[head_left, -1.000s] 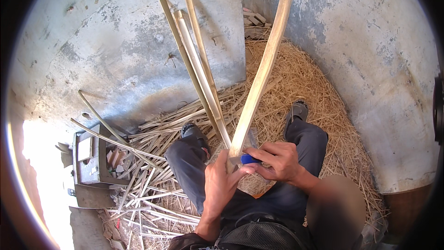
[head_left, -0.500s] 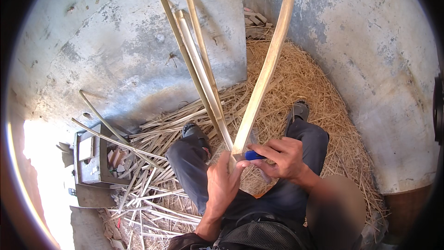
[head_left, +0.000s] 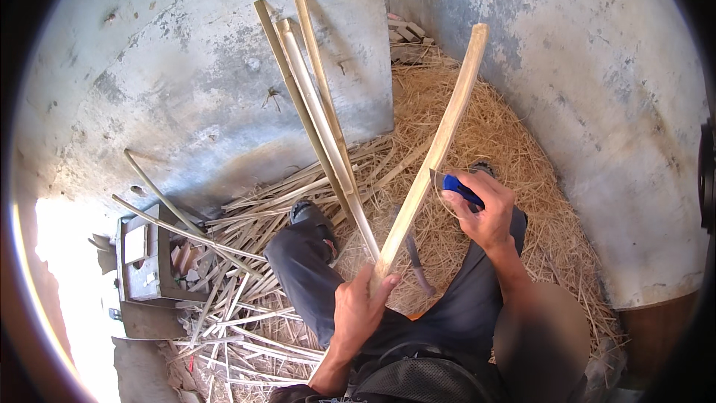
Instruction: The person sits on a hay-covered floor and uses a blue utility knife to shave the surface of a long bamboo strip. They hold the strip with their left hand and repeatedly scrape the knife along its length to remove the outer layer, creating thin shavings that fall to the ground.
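My left hand (head_left: 361, 309) is closed around the near end of a long, pale split-bamboo strip (head_left: 428, 172), which slants up and away to the right. In my right hand (head_left: 488, 209) is a blue-handled knife (head_left: 462, 190), with the fingers wrapped round the handle. Its short blade points left and meets the strip's right edge around mid-length; whether it bites in, I cannot tell. Just beyond my left hand, another pale strip (head_left: 317, 108) leans against the wall between two darker strips.
Grey, stained walls (head_left: 179, 89) rise ahead and right. Straw-like shavings (head_left: 522, 194) cover the floor, with thin slats (head_left: 246, 328) heaped at left. A box of wood scraps (head_left: 153, 261) stands far left. Between my legs lies a dark, slender object (head_left: 419, 269).
My right hand has moved with the knife away from my left hand, up along the strip. The held strip's far end sits lower and slightly further right. My left hand keeps its grip.
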{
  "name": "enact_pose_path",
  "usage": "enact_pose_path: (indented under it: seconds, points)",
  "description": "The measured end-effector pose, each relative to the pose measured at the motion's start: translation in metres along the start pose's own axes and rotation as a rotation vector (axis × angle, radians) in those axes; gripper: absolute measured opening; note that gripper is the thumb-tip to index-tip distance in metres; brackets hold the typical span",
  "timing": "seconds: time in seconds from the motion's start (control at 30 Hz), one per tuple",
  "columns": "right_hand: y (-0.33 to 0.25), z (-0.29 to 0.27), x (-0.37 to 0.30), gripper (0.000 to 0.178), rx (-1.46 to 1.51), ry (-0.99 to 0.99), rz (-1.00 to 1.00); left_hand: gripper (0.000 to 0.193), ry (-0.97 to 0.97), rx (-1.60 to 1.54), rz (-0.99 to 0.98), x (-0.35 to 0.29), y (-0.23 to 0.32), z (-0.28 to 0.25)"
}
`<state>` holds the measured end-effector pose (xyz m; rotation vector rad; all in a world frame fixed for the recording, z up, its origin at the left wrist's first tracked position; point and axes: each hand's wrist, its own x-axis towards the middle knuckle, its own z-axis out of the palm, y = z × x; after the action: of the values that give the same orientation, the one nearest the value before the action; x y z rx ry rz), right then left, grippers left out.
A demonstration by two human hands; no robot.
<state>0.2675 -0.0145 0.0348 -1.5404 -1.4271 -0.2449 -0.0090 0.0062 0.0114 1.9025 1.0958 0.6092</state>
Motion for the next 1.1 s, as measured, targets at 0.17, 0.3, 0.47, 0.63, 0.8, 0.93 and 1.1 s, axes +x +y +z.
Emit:
enact_pose_path:
  seconds: [0.17, 0.3, 0.47, 0.63, 0.8, 0.93, 1.1]
  points:
    - [0.009, 0.003, -0.009, 0.03, 0.023, 0.023, -0.013, 0.04, -0.007, 0.06, 0.004, 0.003, 0.005, -0.011]
    - [0.003, 0.001, -0.008, 0.03, 0.032, 0.001, 0.007, 0.041, 0.022, 0.019, 0.016, 0.007, -0.003, -0.008]
    - [0.002, -0.003, -0.004, 0.03, 0.044, -0.013, -0.018, 0.044, 0.046, -0.008, -0.004, 0.007, -0.002, -0.004]
    - [0.002, -0.006, -0.001, 0.029, 0.018, -0.042, -0.058, 0.045, 0.058, 0.004, -0.006, 0.004, -0.002, -0.004]
    - [0.005, -0.005, -0.004, 0.028, -0.003, -0.043, -0.065, 0.045, 0.05, 0.005, -0.024, 0.0, -0.002, -0.006]
    - [0.004, -0.006, -0.001, 0.027, -0.046, -0.035, -0.093, 0.045, 0.04, 0.004, -0.029, -0.001, -0.004, -0.005]
    - [0.034, -0.005, 0.012, 0.036, -0.048, 0.103, 0.052, 0.044, 0.001, 0.046, -0.038, -0.009, -0.012, -0.008]
